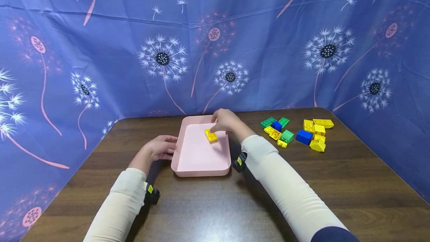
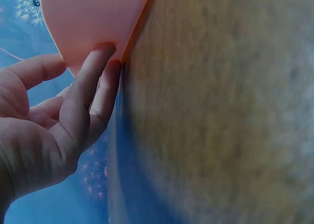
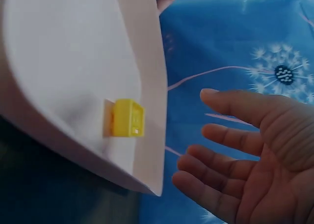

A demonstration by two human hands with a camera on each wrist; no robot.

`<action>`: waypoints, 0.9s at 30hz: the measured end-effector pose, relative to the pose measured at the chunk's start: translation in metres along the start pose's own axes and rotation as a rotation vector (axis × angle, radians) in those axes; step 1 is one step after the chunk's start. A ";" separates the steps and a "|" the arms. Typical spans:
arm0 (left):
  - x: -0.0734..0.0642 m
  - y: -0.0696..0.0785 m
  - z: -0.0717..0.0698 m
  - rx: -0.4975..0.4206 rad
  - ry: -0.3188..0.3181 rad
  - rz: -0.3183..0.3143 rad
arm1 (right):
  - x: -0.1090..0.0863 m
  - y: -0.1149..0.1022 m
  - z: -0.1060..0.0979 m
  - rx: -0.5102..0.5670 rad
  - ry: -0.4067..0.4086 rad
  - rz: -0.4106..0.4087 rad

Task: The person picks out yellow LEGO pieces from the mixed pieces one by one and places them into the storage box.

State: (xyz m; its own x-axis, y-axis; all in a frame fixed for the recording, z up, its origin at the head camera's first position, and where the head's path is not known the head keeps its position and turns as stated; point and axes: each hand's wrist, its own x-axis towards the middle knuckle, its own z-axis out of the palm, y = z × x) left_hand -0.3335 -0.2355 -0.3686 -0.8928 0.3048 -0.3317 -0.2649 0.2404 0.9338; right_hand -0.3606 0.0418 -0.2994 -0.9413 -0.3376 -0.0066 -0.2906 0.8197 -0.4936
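Note:
A pink tray lies on the table, its rim raised all round. On its floor toward the far side sits a yellow toy brick, seen also as a yellow brick in the right wrist view. Over the tray's far right part is my right hand; the right wrist view shows its fingers spread loosely, with a gap between them and the brick. My left hand is at the tray's left side. In the left wrist view, its extended fingers touch the pink outer wall.
To the right on the brown table lie two loose groups of toy bricks. One has green bricks, a blue one and yellow ones; the other has yellow bricks and a blue brick. A blue dandelion-print cloth hangs behind.

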 end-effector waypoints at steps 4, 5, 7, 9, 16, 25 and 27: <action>-0.002 0.001 0.000 0.003 0.008 -0.002 | -0.012 0.005 -0.008 -0.007 0.016 -0.056; -0.002 0.002 0.000 0.001 0.010 -0.003 | -0.014 0.007 -0.010 -0.015 0.022 -0.067; -0.003 0.002 0.001 0.003 0.003 0.000 | -0.020 0.012 -0.013 -0.024 0.032 -0.079; -0.004 0.003 0.002 0.004 -0.002 0.000 | -0.024 0.019 -0.017 -0.028 0.041 -0.090; -0.005 0.005 0.003 0.008 0.020 -0.012 | -0.043 0.043 -0.031 -0.058 0.099 -0.113; -0.002 0.002 0.001 0.010 0.003 -0.014 | -0.064 0.070 -0.046 -0.167 0.136 -0.191; -0.001 0.002 0.000 0.009 0.001 -0.011 | -0.067 0.076 -0.048 -0.195 0.146 -0.205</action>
State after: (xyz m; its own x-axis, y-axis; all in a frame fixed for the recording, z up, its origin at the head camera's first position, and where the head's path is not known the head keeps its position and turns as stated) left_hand -0.3326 -0.2352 -0.3665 -0.8904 0.3008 -0.3417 -0.2714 0.2519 0.9289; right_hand -0.3280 0.1492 -0.2953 -0.8705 -0.4462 0.2076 -0.4906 0.8198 -0.2954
